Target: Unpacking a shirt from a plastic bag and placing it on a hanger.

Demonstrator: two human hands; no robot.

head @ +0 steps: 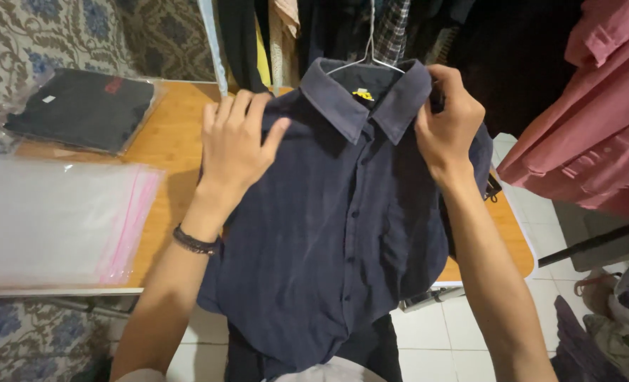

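While you look down from the head camera, a dark navy button-up shirt (343,226) on a wire hanger (367,53) fills the centre of view, draped over the wooden table (166,141). Your left hand (237,145) lies flat on its shoulder at ten o'clock, fingers spread wide. Your right hand (449,124) pinches the collar's edge at one o'clock. Clear plastic bags (53,219) lie at nine o'clock, a bagged black garment (81,110) at ten, and pink clothing (597,134) hangs at three.
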